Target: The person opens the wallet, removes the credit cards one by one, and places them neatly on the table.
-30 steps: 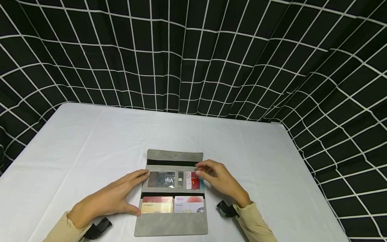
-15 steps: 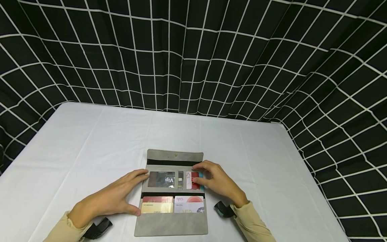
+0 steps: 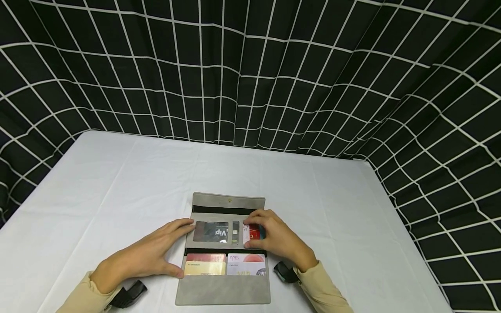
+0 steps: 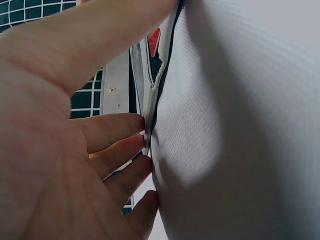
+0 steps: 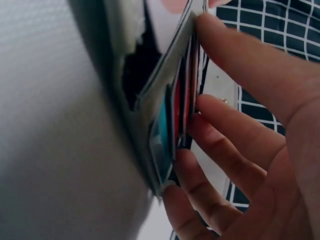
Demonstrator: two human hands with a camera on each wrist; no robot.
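Note:
A grey trifold wallet (image 3: 223,291) lies unfolded on the table, with cards in its slots. My left hand (image 3: 146,252) rests along its left edge, thumb near the lower cards and fingers by the middle panel. In the left wrist view those fingers (image 4: 115,165) touch the wallet's edge. My right hand (image 3: 279,234) lies over the right end of the middle panel, thumb and fingertips to either side of a red-and-white card (image 3: 254,232). In the right wrist view, red cards (image 5: 187,90) and a blue one (image 5: 161,135) show edge-on beside its fingers; whether it pinches any is unclear.
A dark card reading "Vip" (image 3: 211,232) sits behind a window at the middle left. Below are a yellow card (image 3: 205,268) and a pink-white one (image 3: 245,258). White cloth covers the table (image 3: 156,174); a black gridded curtain (image 3: 235,65) hangs behind and at both sides.
My right hand has moved left across the wallet's right edge; its thumb and fingertips now lie further over the red-and-white card. The left hand stays at the left edge.

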